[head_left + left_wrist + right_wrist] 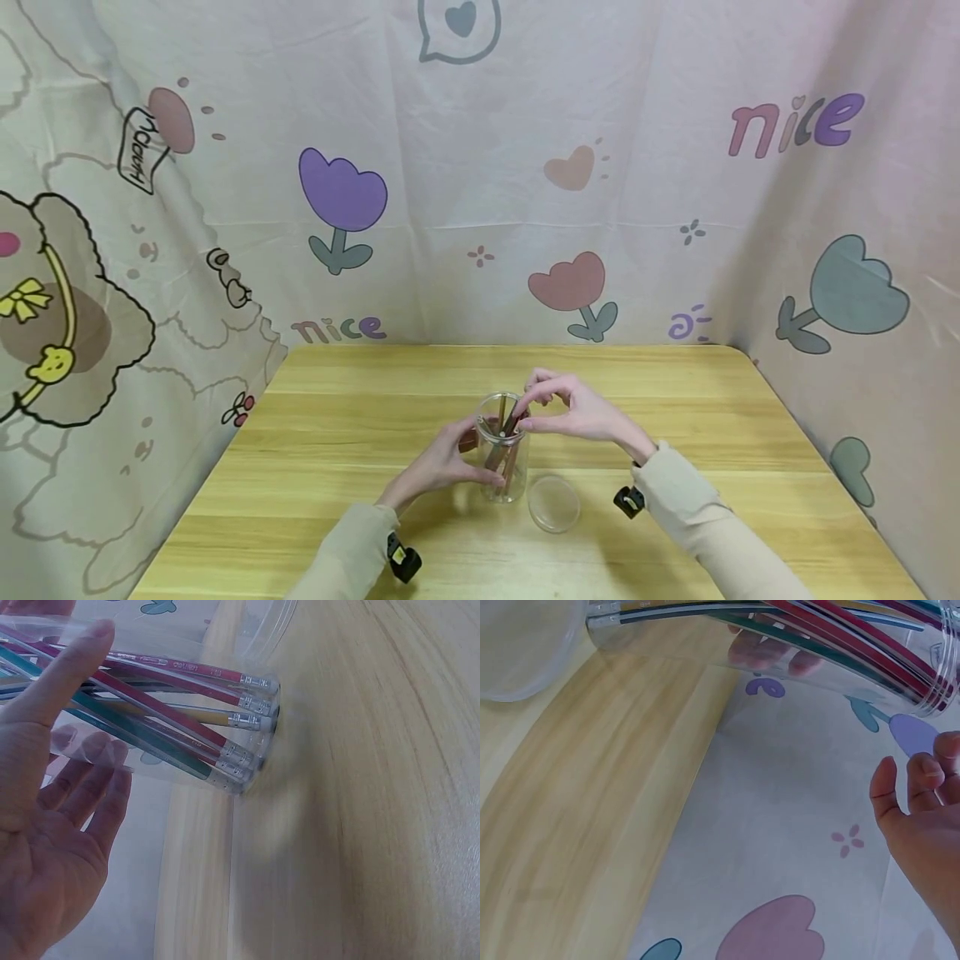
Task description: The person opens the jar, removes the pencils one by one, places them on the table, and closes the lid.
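A clear jar (491, 492) stands on the table with several pencils (180, 724) in it, red, green and yellow-brown, their eraser ends down at its base. My left hand (442, 458) grips the jar's side, thumb in front and fingers behind. At the mouth is my right hand (573, 408), its thumb and forefinger closed around the top of a dark pencil (511, 425) by the rim. Seen from the right wrist, the other fingers of that hand (930, 787) are bent beside the rim; thumb and forefinger are out of that frame.
A round clear lid (554, 504) lies flat on the wooden table (360, 400), just right of the jar's base. Printed cloth (465, 167) hangs behind the table and along both sides. Small black wrist cameras (628, 501) sit at both cuffs.
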`<state>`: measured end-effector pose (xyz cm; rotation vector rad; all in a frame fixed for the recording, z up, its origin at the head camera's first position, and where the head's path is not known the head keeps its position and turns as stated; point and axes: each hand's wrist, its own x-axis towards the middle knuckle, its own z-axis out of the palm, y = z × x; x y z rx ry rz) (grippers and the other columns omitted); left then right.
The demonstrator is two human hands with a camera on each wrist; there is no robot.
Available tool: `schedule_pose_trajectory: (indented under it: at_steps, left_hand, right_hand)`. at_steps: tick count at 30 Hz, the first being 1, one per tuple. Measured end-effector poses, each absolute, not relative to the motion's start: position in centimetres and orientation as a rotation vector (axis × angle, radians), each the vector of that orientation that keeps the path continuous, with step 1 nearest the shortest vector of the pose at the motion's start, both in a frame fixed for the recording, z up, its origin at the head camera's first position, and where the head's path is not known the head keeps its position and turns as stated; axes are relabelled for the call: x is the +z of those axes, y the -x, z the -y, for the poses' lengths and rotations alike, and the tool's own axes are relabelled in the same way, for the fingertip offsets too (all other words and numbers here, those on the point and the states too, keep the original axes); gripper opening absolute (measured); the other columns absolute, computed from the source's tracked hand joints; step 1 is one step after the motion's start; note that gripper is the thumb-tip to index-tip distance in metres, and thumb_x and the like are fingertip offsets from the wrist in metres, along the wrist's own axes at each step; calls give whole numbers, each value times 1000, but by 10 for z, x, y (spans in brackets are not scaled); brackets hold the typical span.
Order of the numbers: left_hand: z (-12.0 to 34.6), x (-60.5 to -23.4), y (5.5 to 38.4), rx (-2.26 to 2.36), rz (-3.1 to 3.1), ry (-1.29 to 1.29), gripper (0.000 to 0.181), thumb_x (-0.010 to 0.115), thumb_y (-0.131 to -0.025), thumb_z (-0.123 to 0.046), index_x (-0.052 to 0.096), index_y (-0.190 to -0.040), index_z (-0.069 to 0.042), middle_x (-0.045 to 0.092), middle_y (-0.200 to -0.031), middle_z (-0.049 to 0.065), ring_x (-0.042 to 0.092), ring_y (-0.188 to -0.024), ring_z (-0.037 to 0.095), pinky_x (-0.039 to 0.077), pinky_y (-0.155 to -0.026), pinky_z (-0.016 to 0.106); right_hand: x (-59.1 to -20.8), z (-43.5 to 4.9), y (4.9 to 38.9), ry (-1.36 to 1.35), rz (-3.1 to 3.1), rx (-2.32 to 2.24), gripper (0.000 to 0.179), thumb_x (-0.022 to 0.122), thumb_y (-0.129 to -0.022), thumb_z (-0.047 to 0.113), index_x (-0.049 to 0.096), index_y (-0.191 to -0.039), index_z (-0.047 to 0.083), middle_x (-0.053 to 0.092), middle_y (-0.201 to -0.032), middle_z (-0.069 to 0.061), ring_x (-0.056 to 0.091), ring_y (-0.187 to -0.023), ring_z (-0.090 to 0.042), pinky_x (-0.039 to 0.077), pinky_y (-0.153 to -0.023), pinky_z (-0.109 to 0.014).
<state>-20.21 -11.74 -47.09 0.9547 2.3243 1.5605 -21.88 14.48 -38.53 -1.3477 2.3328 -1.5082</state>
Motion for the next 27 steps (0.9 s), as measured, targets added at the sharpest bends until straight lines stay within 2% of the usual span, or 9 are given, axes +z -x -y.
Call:
schedule_pose_trajectory:
  at_steps: [5,12,19,23,27]
  left_hand:
    - [117,-472,203,1564,-2322,-974,80,91,-73,-22,52,-144,-20,64,-138,5,62,-127,26,50,-111,30]
    - [118,-473,204,1568,-2322,-985,78,90,-73,-21,53,-142,-18,65,-137,6,63,-127,26,50,-111,30]
    - [118,-473,204,1564,-2322,-981,79,91,-73,-22,53,-143,-19,65,-137,5,62,-127,26,50,-112,31]
    - [118,-473,203,1563,-2325,-990,82,90,-74,-22,50,-146,-20,64,-140,6,62,-129,27,50,-112,31]
    - [118,-473,202,1569,-2326,-999,84,90,-75,-22,49,-147,-21,63,-141,6,62,-129,27,50,-112,31]
  right_hand:
    - [-383,-140,222,1378,-2280,-1465,10,77,-86,9,77,-96,14,59,-88,-5,48,-86,-10,41,-77,-25]
    - [-382,-138,225,1368,-2251,-1420,8,76,-87,10,79,-94,14,57,-89,-8,49,-91,-21,42,-81,-28]
    - [-381,-135,226,1349,-2225,-1456,8,75,-88,7,80,-94,8,47,-85,1,45,-91,-23,42,-86,-34]
    - [-382,-131,224,1368,-2269,-1443,11,73,-89,7,80,-98,6,44,-85,3,45,-90,-18,44,-89,-30]
    - [-382,-128,220,1417,-2327,-1413,12,72,-91,8,80,-100,7,46,-84,-3,47,-89,-17,45,-88,-25]
